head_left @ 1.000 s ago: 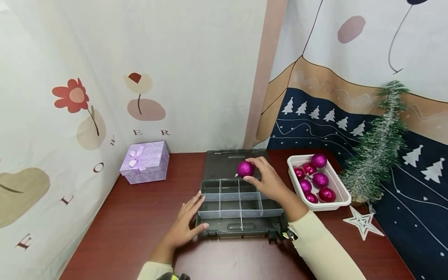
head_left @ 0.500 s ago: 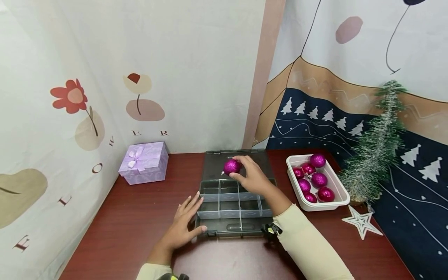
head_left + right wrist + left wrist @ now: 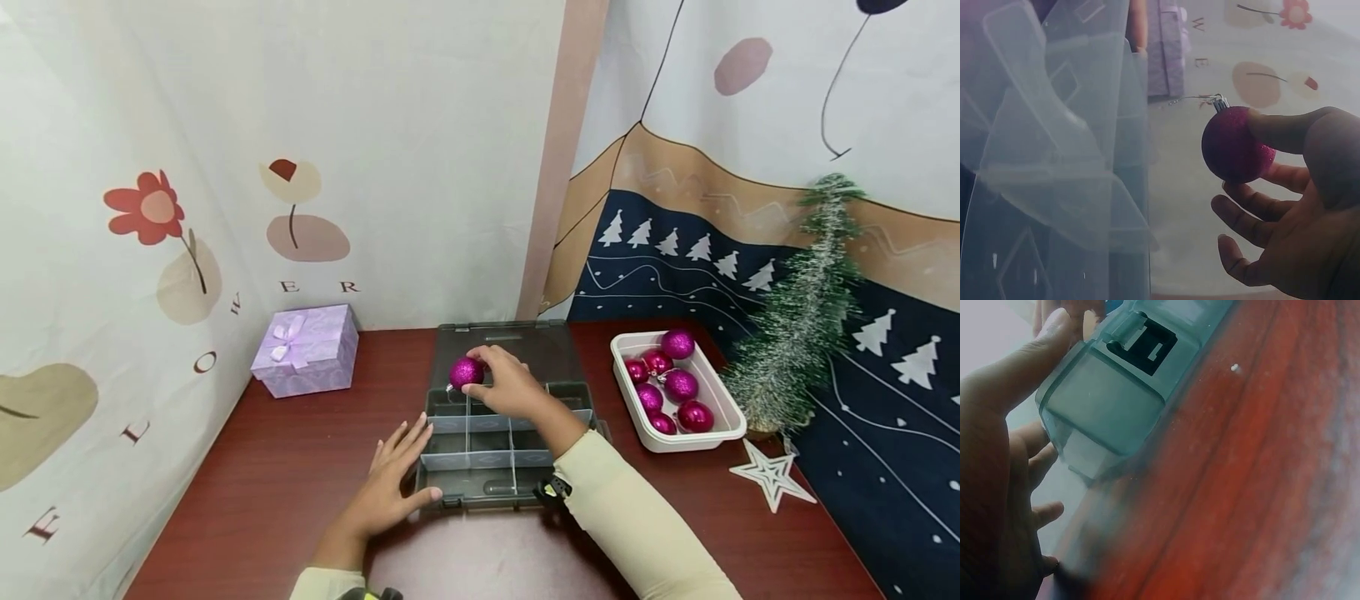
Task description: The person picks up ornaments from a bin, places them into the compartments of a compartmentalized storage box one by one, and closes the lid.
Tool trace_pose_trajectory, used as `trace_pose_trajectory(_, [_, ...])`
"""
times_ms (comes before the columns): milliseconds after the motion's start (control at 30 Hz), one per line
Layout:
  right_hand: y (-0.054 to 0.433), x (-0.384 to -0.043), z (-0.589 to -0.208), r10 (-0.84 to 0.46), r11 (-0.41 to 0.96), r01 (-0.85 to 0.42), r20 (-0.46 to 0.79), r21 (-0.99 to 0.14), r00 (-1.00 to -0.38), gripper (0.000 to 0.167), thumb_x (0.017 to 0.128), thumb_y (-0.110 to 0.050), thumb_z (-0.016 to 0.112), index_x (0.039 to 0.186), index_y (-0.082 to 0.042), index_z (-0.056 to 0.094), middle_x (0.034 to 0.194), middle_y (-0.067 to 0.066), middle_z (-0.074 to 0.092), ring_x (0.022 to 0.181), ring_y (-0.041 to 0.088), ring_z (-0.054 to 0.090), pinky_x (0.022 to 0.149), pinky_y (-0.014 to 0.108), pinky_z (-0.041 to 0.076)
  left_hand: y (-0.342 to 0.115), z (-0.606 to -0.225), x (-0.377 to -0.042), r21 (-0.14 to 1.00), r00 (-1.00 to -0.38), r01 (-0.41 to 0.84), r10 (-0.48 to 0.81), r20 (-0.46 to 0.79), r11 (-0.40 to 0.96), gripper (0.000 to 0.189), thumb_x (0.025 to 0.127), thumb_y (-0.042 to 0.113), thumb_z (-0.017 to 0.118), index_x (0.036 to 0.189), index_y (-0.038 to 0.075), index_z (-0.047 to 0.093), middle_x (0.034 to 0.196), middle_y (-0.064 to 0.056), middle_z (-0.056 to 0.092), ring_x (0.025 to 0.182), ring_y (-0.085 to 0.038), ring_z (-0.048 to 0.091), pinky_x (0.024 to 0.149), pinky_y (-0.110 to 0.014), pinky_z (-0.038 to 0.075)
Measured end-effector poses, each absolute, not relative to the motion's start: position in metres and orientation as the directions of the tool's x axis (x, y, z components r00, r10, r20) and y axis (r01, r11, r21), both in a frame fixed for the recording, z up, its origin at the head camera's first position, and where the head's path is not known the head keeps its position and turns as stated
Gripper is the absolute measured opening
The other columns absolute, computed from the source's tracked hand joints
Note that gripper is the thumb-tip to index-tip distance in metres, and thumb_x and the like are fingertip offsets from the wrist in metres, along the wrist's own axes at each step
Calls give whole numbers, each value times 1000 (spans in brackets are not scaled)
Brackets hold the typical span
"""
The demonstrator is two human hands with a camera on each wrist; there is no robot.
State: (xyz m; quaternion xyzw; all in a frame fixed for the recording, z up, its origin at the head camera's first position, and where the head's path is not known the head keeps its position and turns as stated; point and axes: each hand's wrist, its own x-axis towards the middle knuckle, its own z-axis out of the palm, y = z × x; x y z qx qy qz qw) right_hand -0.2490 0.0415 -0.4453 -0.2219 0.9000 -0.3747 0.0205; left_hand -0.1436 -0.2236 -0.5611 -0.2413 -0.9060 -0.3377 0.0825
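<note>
Between thumb and fingers my right hand (image 3: 512,385) pinches a glittery magenta Christmas bauble (image 3: 467,372). The bauble hangs over the back left compartment of a dark see-through compartment box (image 3: 465,483), whose lid (image 3: 510,346) lies folded back. In the right wrist view the bauble (image 3: 1233,147) shows a silver cap with a thin loop. My left hand (image 3: 390,487) rests at the left side of the box, fingers spread and straight. The left wrist view shows that thumb by the corner of the box (image 3: 1107,403), near a black latch piece.
A white tray (image 3: 641,429) with several magenta baubles stands right of the box. Beyond it are a small tinsel tree (image 3: 798,317) and a white star (image 3: 774,475). A lilac gift box (image 3: 307,350) sits at the back left of the table (image 3: 285,500).
My right hand has carried the bauble leftward across the back of the box, ending slightly lower over the back left compartment. The left hand has stayed beside the box.
</note>
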Motion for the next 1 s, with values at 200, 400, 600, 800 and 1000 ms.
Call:
trace_pose_trajectory(200, [30, -253, -450, -451, 657, -402, 95, -638, -887, 49, 102, -30, 80, 144, -11, 63, 133, 11, 71, 129, 32, 67, 105, 62, 43, -223, -562, -142, 583, -868, 496, 387, 311, 644, 97, 91, 54, 82, 168, 9, 43, 178, -20, 35, 155, -64, 35, 109, -99, 13])
trace_pose_trajectory(400, [23, -257, -456, -476, 675, -413, 67, -611, -877, 51, 102, -31, 80, 146, -12, 63, 138, 11, 71, 136, 32, 60, 108, 64, 38, -224, -561, -142, 589, -869, 494, 384, 312, 639, 99, 94, 67, 74, 168, 9, 42, 178, -18, 34, 155, -64, 35, 111, -98, 12])
trace_pose_trajectory(600, [17, -261, -463, -495, 707, -424, 33, -566, -868, 48, 102, -34, 80, 144, -16, 65, 138, 7, 68, 134, 29, 57, 104, 57, 34, -224, -561, -143, 578, -860, 509, 394, 323, 638, 103, 96, 77, 65, 167, 7, 43, 178, -21, 35, 154, -65, 36, 110, -99, 13])
trace_pose_trajectory(800, [12, -262, -465, -505, 737, -417, -22, -532, -863, 49, 102, -39, 79, 145, -18, 66, 148, 7, 62, 138, 30, 53, 105, 56, 33, -225, -561, -144, 585, -861, 507, 400, 313, 633, 103, 95, 74, 68, 167, 6, 42, 178, -20, 33, 154, -65, 35, 110, -98, 11])
trace_pose_trajectory(1000, [9, -263, -467, -502, 765, -413, -55, -494, -863, 50, 100, -44, 80, 144, -21, 68, 153, 7, 58, 142, 31, 51, 105, 55, 34, -225, -559, -143, 594, -865, 499, 395, 308, 631, 103, 95, 70, 72, 168, 4, 41, 179, -19, 33, 155, -65, 34, 111, -98, 10])
